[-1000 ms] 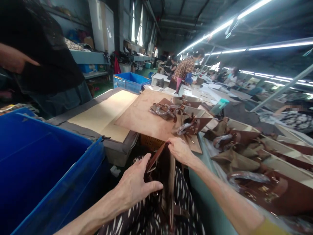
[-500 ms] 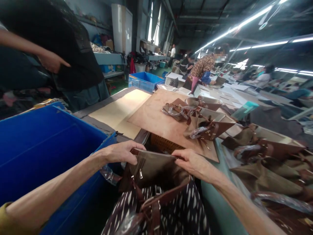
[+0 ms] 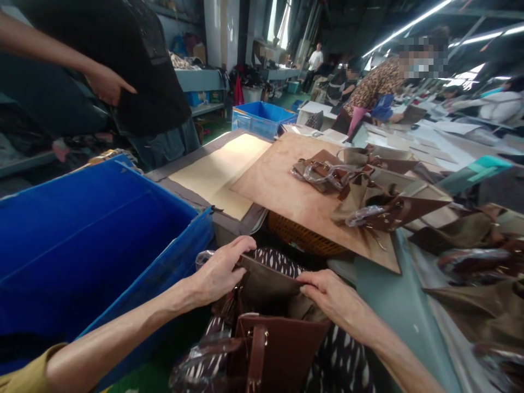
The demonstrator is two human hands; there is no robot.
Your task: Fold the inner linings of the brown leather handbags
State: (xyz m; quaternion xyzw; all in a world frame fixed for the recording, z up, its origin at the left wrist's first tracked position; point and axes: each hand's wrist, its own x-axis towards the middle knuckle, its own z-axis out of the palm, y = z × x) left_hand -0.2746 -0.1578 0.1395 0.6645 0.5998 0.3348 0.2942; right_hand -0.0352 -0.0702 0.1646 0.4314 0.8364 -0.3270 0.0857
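A brown handbag [image 3: 282,349] rests on my lap, over black-and-white patterned cloth [image 3: 339,357], its mouth open toward me. My left hand [image 3: 223,270] pinches the far rim at its left end. Farther right on that same rim, my right hand [image 3: 327,289] grips the edge between thumb and fingers. Olive-brown lining shows inside the bag. The near side is dark brown with a strap and metal fittings, and a plastic-wrapped handle [image 3: 208,349] hangs at its left. The bag's bottom is out of sight.
A large blue bin [image 3: 135,245] stands close on my left. Ahead, several similar bags [image 3: 388,210] lie on a brown board [image 3: 282,180], with more bags [image 3: 483,305] at right. A person in black [image 3: 135,71] stands beyond the bin; another in a patterned top [image 3: 374,82] bends over a table.
The bag has tipped, so its brown near side shows more and the inner zip is no longer visible. Both hands still hold the rim, slightly lower. The view has shifted left.
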